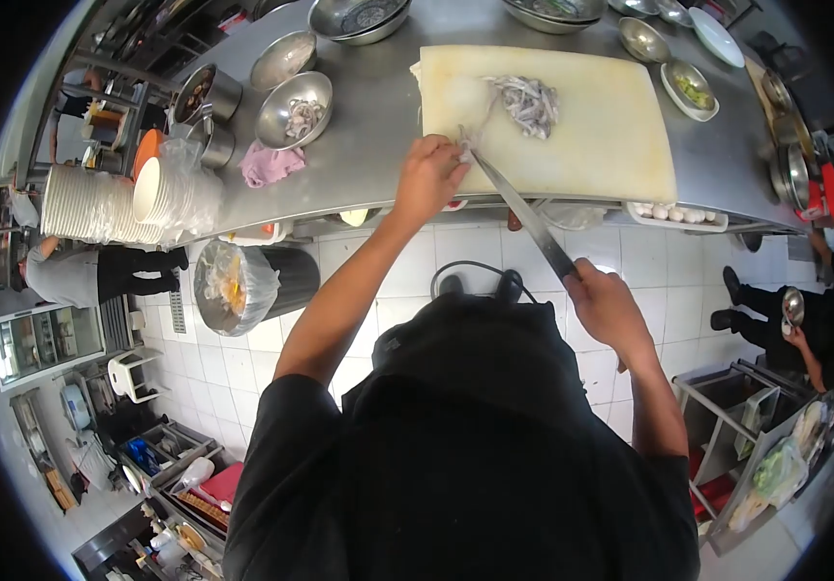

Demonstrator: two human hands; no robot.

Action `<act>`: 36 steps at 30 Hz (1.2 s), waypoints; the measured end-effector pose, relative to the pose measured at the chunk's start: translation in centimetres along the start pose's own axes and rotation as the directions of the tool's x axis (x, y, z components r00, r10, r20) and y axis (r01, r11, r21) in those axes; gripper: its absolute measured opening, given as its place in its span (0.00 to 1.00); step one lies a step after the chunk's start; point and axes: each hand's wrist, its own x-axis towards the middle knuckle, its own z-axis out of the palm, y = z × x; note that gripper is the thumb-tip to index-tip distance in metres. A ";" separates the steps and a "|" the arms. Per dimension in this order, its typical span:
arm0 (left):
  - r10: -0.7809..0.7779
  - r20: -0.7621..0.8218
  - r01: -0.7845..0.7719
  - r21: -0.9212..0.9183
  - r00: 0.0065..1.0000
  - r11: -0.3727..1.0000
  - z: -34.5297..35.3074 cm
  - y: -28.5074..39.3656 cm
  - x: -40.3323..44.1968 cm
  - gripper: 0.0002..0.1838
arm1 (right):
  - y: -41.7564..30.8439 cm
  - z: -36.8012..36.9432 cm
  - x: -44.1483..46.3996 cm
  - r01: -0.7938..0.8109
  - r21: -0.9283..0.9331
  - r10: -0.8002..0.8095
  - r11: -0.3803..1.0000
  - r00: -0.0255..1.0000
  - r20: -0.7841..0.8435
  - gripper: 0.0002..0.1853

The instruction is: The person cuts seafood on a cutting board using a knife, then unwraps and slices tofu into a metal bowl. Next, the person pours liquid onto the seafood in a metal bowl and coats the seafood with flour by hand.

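A thick cream cutting board point(601, 155) lies on the steel counter, with a pile of greyish-purple squid pieces point(530, 107) on its upper middle. My left hand point(428, 176) is at the board's left front edge, its fingers closed on a small piece of squid point(465, 147). In my right hand point(610, 305) is the handle of a long kitchen knife point(531, 218). The blade slants up to the left, and its tip meets the board beside my left fingertips. Left of the board, a steel bowl point(279, 105) contains more squid pieces, with a pink cloth point(272, 165) in front of it.
Steel bowls point(359, 21) line the counter's back. A dish of green pieces point(690, 92) stands right of the board, and stacked white containers point(97, 205) at far left. Below are a lined bin point(233, 289) and a tray of eggs point(676, 215). Other people stand left and right.
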 end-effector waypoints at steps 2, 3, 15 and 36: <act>0.022 -0.003 -0.022 -0.011 1.000 1.000 0.0 -0.1 -0.2 0.08 | -0.1 0.4 0.4 0.019 -0.019 -0.020 1.000 1.000 -0.006 0.09; 0.030 -0.004 -0.030 -0.008 1.000 1.000 0.1 -0.2 -0.3 0.08 | -0.1 0.6 0.6 0.030 -0.029 -0.031 0.999 0.999 -0.008 0.09; 0.066 -0.055 -0.066 0.010 0.996 0.998 0.1 -0.1 -1.2 0.07 | -0.5 0.3 0.2 0.027 -0.153 -0.051 0.988 0.987 -0.153 0.07; 0.131 -0.029 -0.134 -0.102 0.991 0.986 0.2 -0.8 -0.8 0.05 | -3.9 0.8 1.8 -0.038 -0.150 0.048 0.988 0.997 0.060 0.08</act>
